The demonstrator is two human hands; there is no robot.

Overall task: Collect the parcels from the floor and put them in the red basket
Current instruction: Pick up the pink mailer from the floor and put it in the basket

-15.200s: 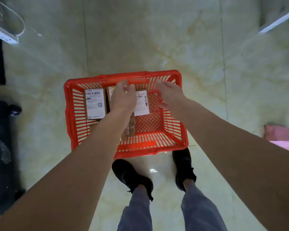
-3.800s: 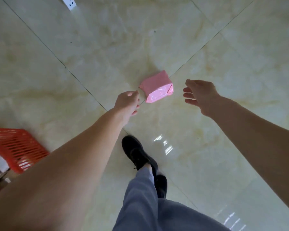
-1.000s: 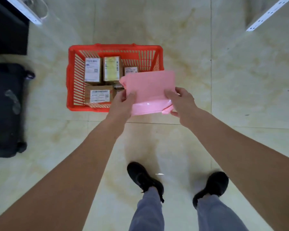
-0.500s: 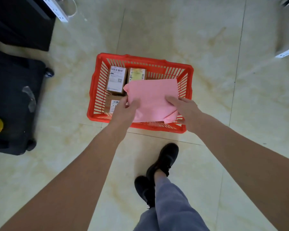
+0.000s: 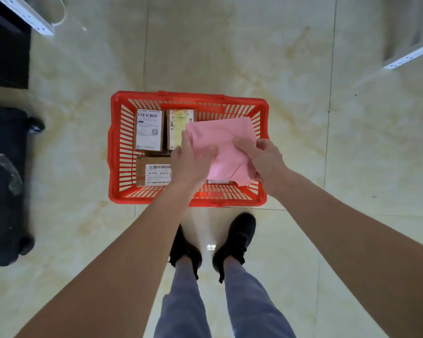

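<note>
The red basket [image 5: 115, 152] stands on the tiled floor just in front of my feet. Inside it lie cardboard parcels with white labels: one at the back left [image 5: 149, 129], one beside it [image 5: 177, 128], one at the front left [image 5: 154, 172]. Both hands hold a pink parcel [image 5: 224, 145] over the basket's right half. My left hand [image 5: 191, 159] grips its left edge and my right hand [image 5: 260, 158] grips its right side. The pink parcel hides the basket's right compartment, where only a strip of white label shows beneath it.
A black wheeled suitcase [image 5: 5, 184] lies on the floor to the left of the basket. A dark cabinet with a white rail [image 5: 22, 18] is at the upper left, another white rail [image 5: 410, 56] at the upper right. My black shoes [image 5: 235, 240] stand close behind the basket.
I have stepped up to the basket with both feet together. The pink parcel has come down and to the right, low over the basket's right half, and my hands are closer together on it.
</note>
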